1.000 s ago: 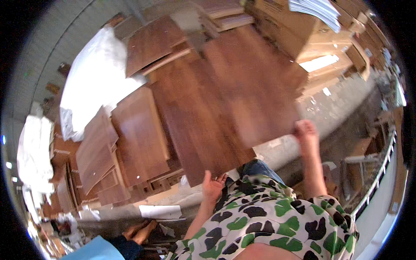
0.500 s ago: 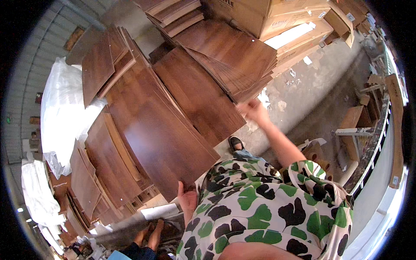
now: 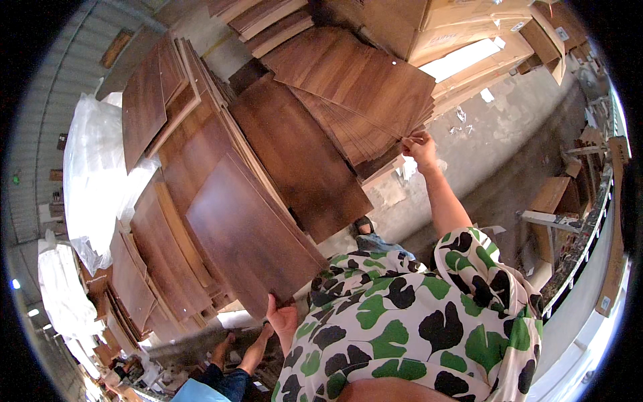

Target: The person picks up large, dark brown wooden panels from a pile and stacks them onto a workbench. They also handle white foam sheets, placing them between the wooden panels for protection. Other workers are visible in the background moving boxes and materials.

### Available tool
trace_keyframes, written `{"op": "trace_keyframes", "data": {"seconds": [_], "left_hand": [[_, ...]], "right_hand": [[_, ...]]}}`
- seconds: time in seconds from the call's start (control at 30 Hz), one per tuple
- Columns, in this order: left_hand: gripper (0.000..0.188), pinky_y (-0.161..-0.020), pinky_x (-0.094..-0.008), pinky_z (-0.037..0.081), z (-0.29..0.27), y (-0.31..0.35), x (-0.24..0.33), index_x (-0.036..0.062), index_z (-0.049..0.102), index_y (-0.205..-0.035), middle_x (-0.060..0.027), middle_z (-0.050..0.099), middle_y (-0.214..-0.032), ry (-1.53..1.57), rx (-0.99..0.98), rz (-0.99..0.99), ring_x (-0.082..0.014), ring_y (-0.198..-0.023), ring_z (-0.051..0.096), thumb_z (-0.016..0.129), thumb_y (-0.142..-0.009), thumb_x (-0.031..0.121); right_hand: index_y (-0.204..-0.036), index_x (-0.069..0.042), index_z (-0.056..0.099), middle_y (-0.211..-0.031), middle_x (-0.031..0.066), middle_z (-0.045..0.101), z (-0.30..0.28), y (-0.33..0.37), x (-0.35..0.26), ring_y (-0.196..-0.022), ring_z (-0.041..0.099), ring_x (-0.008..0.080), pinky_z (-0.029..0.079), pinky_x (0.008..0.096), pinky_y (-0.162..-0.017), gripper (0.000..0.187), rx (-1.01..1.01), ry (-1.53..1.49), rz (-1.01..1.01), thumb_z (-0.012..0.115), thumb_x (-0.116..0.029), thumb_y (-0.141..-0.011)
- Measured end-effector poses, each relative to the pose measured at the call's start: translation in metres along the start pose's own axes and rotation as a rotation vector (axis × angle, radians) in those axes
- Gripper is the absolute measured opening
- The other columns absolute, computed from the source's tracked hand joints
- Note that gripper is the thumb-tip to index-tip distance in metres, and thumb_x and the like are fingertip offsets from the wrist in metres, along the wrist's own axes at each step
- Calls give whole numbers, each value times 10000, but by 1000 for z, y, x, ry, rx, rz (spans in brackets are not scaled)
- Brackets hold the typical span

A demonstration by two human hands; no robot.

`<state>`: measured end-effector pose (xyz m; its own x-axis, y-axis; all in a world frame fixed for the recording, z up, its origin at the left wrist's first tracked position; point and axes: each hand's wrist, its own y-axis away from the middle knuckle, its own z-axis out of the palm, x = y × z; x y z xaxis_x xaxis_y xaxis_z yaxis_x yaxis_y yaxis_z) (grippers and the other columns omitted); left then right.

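Note:
My left hand (image 3: 284, 318) grips the near corner of a dark brown wood-grain panel (image 3: 244, 231). Its thumb lies on top, with the other fingers partly hidden. This panel rests askew on a stack at the left. Farther right, my right hand (image 3: 420, 149) pinches the near right edge of an upper panel (image 3: 355, 74) on a fanned stack. Between the two stacks lies another dark brown panel (image 3: 301, 161), touched by neither hand.
Large cardboard boxes (image 3: 469, 40) stand behind the fanned stack. More panel stacks (image 3: 144, 100) and clear plastic wrap (image 3: 100, 174) are at the left. A person's bare legs (image 3: 251, 352) show at the lower left. Paper scraps (image 3: 462, 115) litter the concrete floor.
My right hand has moved away and right, from the middle panel's near corner to the fanned stack's edge, and closed there. My left hand stays on its panel, slightly lower in view.

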<state>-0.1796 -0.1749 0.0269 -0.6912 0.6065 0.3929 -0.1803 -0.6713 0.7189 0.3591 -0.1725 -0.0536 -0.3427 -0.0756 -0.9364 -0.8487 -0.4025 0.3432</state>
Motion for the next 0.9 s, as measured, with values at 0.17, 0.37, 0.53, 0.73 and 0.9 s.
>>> {"op": "trace_keyframes", "data": {"seconds": [0.17,0.37,0.53,0.73,0.9], "left_hand": [[276,-897,-372,430,-13,-10,8,46,565,-1102,-56,596,-1109,-37,29,-53,-222,-1026,545,587,-850,157],[277,-896,-374,433,-10,-6,5,45,564,-1099,-57,590,-1119,29,47,54,-223,-1032,545,586,-845,153],[240,-889,-361,440,9,1,-4,47,572,-1072,-61,599,-1097,7,73,101,-223,-1013,551,580,-847,131],[263,-887,-342,411,-19,-11,7,77,553,-1092,-38,603,-1053,28,-7,57,-193,-1004,548,600,-842,141],[255,-788,-338,468,-7,5,14,108,534,-1090,-32,609,-1012,-94,-131,44,-198,-923,574,600,-856,184]], "right_hand": [[-882,13,583,-621,57,554,-3,-14,-28,-478,519,127,409,256,-410,279,-19,106,187,641,-254,-828],[-835,-25,551,-688,64,579,-19,-5,-28,-587,549,148,422,265,-511,190,-360,-234,174,589,-209,-859],[-1078,-22,533,-993,83,602,-36,107,-39,-822,598,202,490,322,-761,318,-534,-539,490,614,-200,-826],[-1104,-30,541,-1086,82,587,4,127,-36,-953,585,203,480,337,-841,349,-314,-355,358,635,-189,-808],[-1065,-65,542,-994,57,602,61,216,-71,-919,585,164,485,305,-802,275,-488,-405,352,615,-180,-826]]}}
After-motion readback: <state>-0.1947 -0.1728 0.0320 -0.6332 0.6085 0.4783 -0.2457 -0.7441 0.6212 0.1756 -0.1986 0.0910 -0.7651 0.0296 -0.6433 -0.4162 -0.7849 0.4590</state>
